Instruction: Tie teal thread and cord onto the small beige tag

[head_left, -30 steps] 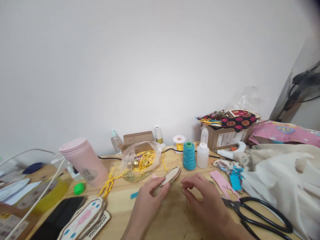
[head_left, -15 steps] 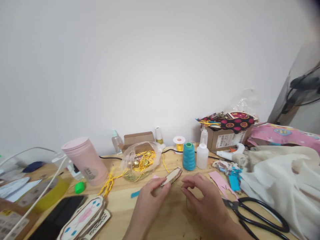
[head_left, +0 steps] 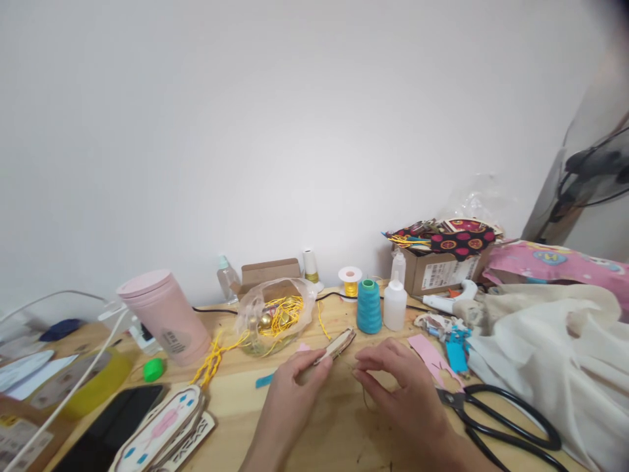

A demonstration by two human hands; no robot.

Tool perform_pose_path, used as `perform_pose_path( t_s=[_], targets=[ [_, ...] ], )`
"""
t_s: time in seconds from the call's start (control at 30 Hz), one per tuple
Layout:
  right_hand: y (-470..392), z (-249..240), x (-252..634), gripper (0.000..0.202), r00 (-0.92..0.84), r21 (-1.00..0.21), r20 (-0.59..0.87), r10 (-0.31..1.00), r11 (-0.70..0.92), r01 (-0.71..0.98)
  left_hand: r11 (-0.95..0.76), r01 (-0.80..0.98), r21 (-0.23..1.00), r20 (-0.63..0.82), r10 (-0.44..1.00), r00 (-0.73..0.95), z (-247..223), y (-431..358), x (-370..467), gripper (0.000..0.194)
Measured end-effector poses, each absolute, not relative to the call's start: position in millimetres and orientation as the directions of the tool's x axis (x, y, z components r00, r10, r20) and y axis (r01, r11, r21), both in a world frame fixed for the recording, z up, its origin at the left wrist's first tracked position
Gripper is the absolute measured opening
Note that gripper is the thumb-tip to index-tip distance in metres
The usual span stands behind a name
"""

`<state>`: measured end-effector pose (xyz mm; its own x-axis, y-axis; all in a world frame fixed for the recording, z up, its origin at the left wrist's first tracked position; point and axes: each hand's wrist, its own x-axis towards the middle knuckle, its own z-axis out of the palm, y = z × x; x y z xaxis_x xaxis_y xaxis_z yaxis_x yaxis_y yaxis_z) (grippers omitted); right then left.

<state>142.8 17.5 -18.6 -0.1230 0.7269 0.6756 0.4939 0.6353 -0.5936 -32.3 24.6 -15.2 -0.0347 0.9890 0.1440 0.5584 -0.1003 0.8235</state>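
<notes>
My left hand point(head_left: 299, 387) grips a small oblong wooden piece point(head_left: 339, 345) between thumb and fingers, its far end pointing up and right. Just to the right, my right hand point(head_left: 393, 380) pinches a thin thread point(head_left: 365, 398), which hangs in a loop below the fingertips. Whether a needle is in that pinch is too small to make out. Beyond the hands stand a cone of teal thread point(head_left: 369, 308) and a white squeeze bottle point(head_left: 395, 307). Black-handled scissors point(head_left: 511, 413) lie right of my right hand, near pink fabric scraps point(head_left: 432, 357).
At the left are a pink tumbler point(head_left: 164, 318), a phone point(head_left: 113, 429) and stacked decorated wooden pieces point(head_left: 162, 426). A plastic bag point(head_left: 250, 314) with yellow cord sits behind my hands. A cardboard box point(head_left: 435, 272), a glue gun point(head_left: 452, 300) and cream cloth point(head_left: 545, 347) fill the right side.
The camera view has shifted slightly. Both hands keep nearly the same pose, with the wooden piece in the left and the thread in the right.
</notes>
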Motion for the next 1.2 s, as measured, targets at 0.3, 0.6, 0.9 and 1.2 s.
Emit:
perform_pose_path(
  t_s=[0.3,0.6,0.9,1.2],
  targets=[
    [17.4,-19.0,143.2,0.011,-0.146,-0.574,0.681,0.718,0.647,0.502,-0.108,0.560,0.822,0.129,0.992,0.002,-12.0,23.6,-31.2,0.029],
    [17.5,-18.4,143.4,0.016,-0.133,-0.587,0.664,0.736,0.623,0.517,-0.111,0.551,0.827,0.130,0.991,0.005,-11.4,21.2,-27.4,0.028],
    [17.7,-20.4,142.9,0.014,-0.140,-0.586,0.649,0.748,0.608,0.535,-0.100,0.557,0.825,0.143,0.989,-0.035,-14.5,23.2,-30.8,0.029],
    [18.3,-19.4,143.2,0.020,-0.125,-0.618,0.633,0.764,0.596,0.512,-0.127,0.596,0.793,0.151,0.989,0.009,-11.3,20.3,-25.9,0.029]
  ],
)
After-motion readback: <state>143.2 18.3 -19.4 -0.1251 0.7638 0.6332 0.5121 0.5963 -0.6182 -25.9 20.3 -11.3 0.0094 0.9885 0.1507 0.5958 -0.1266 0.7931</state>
